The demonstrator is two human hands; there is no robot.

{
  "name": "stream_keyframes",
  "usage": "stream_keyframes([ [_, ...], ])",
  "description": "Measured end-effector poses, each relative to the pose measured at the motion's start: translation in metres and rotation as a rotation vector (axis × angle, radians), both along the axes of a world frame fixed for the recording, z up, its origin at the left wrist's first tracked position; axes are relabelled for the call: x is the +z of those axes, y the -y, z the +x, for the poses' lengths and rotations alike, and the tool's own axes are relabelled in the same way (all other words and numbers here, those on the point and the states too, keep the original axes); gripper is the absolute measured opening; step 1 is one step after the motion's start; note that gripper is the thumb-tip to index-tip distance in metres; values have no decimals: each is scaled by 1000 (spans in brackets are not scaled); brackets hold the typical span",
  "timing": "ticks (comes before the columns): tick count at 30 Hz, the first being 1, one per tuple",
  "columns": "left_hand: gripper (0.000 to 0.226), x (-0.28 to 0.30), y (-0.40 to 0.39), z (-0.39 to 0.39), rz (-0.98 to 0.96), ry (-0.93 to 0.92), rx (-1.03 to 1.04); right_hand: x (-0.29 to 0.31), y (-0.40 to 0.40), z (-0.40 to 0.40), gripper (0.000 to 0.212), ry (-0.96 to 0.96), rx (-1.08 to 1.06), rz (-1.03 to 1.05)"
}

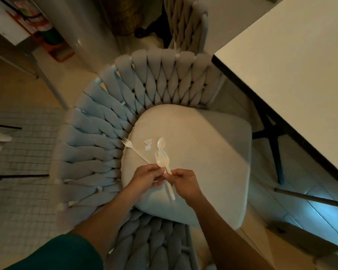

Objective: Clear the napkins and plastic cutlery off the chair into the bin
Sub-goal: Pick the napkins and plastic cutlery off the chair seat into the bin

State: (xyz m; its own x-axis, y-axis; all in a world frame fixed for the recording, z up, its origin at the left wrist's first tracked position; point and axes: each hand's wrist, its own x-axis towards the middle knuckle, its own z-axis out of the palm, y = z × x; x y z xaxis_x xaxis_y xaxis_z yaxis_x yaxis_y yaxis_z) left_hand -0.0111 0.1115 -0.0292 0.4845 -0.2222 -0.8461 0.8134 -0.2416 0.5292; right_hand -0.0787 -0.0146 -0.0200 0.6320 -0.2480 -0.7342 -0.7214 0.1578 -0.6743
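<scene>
Head view looks straight down. A white table (293,61) fills the upper right, its dark legs beneath. A chair (109,121) with a thick braided grey back curves round a pale seat cushion (199,152); a second braided chair (183,24) stands behind it. Tiled floor on the left, with a wire rack (23,152) over it. Both forearms reach in from below, the left one in a dark green sleeve (62,252). Left hand (146,177) and right hand (185,184) meet over the cushion's near-left part, fingers of both curled and pinching a bundle of white plastic cutlery (164,162), forks and spoons fanned upward, handles trailing down between the hands. One fork (134,150) angles off to the upper left, its tines at the seat's edge. Small torn napkin scraps (148,144) lie on the cushion just above the bundle.
</scene>
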Motion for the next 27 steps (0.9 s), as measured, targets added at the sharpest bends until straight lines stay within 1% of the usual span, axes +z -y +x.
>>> stream_keyframes([
  [3,12,29,18,-24,61,51,16,28,22,-37,11,-31,-149,-42],
  [6,12,63,33,-52,55,88,-47,60,48,-79,14,-35,-279,-13],
  [10,9,105,67,-103,-3,114,-201,96,73,-137,10,-48,-288,122],
  [12,4,124,87,-137,-24,147,-318,111,81,-171,15,-13,-270,232],
  [13,2,132,100,-155,-15,197,-397,120,86,-190,17,18,-278,285],
  [14,4,136,104,-166,5,248,-444,125,84,-201,18,36,-285,326],
  [15,4,146,122,-188,10,294,-530,133,94,-225,18,41,-332,327],
  [16,4,153,144,-216,-7,310,-603,143,108,-257,19,40,-382,299],
  [18,11,165,163,-240,23,387,-747,150,123,-287,18,41,-448,273],
  [20,15,174,196,-277,30,482,-977,150,155,-345,16,44,-570,198],
  [23,6,185,228,-304,2,575,-1178,141,199,-417,14,44,-802,175],
  [27,7,196,272,-343,-37,624,-1296,127,253,-508,16,5,-999,128],
])
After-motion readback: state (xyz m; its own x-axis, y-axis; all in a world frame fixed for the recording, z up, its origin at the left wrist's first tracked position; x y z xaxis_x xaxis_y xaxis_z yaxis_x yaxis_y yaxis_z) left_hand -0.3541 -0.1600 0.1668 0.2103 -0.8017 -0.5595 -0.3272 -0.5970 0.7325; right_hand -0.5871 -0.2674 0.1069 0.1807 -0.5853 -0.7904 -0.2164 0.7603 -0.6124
